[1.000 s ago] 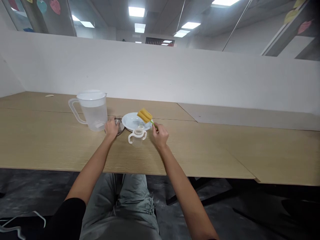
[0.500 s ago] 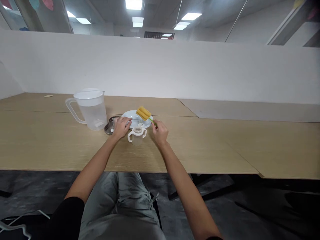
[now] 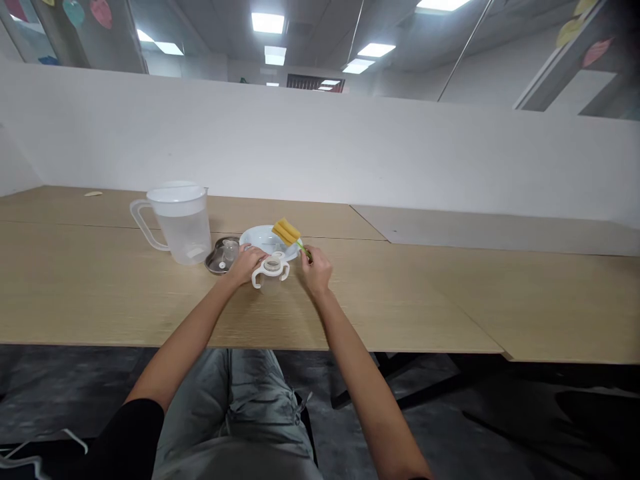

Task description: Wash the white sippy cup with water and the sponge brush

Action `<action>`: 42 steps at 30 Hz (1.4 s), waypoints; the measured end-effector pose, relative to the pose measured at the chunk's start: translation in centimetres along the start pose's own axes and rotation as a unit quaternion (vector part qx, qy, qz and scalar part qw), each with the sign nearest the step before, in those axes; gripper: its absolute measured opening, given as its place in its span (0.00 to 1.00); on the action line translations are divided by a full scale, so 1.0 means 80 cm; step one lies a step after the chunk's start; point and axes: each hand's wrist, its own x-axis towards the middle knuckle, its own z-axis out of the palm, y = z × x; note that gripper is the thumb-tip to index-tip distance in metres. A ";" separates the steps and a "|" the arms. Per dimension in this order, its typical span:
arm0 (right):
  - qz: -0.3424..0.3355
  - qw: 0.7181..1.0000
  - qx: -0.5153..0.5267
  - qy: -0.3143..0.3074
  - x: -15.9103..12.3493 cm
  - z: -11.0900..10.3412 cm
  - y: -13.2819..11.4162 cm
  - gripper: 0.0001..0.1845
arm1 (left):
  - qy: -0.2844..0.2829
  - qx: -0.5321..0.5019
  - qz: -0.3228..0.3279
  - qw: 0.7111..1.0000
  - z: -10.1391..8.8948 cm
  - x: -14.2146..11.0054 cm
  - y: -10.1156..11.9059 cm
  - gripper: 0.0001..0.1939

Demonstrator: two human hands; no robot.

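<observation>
My right hand [image 3: 317,269] is closed around the green handle [image 3: 305,251] of a bottle brush with a yellow sponge head [image 3: 286,231]. The sponge is raised above a white plate [image 3: 254,235] and points up to the left. My left hand [image 3: 246,264] lies just left of a clear baby bottle with a white two-handled collar [image 3: 272,266]. Its fingers stretch towards the collar, with the thumb hidden; contact with the bottle is hard to make out. The bottle stands upright and uncapped in front of the plate. Beside my left hand, a small metal dish [image 3: 215,264] holds a clear part [image 3: 230,251].
A large translucent lidded jug [image 3: 184,230] stands on the left of the wooden table [image 3: 380,293], its handle facing left. A small pale flat piece [image 3: 93,194] lies at the far left. A white partition [image 3: 300,143] rises along the back edge.
My left hand has drawn back from over the plate and come down beside the bottle, uncovering more of the metal dish. My right hand still holds the brush, nearly unmoved. The view has tilted slightly.
</observation>
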 end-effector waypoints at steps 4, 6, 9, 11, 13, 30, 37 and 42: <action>-0.010 1.000 0.001 0.001 0.000 0.004 0.001 0.17 | -0.016 -0.006 -0.011 1.000 0.003 0.002 0.000 0.14; -0.015 1.000 0.004 0.001 0.000 0.004 0.000 0.16 | -0.022 0.015 -0.015 1.000 0.003 0.005 0.002 0.14; -0.014 1.000 0.007 -0.003 0.001 0.004 0.001 0.16 | -0.022 0.075 -0.026 0.997 0.000 0.012 0.006 0.17; -0.010 1.000 0.008 -0.009 0.001 0.004 0.001 0.17 | -0.011 0.092 -0.038 0.995 -0.001 0.017 0.009 0.20; -0.012 1.000 0.009 -0.016 0.002 0.004 0.003 0.17 | -0.015 0.089 -0.053 0.995 0.000 0.022 0.010 0.21; -0.024 0.999 0.014 -0.024 0.003 0.008 0.004 0.16 | -0.073 -0.069 -0.115 0.988 0.021 0.093 0.002 0.10; -0.014 1.000 0.007 -0.020 0.002 0.012 0.006 0.16 | 0.031 -0.046 -0.146 0.988 0.008 0.085 -0.002 0.14; -0.013 1.000 -0.003 -0.028 0.000 0.014 0.007 0.16 | 0.141 -0.111 -0.147 0.973 0.007 0.069 -0.004 0.10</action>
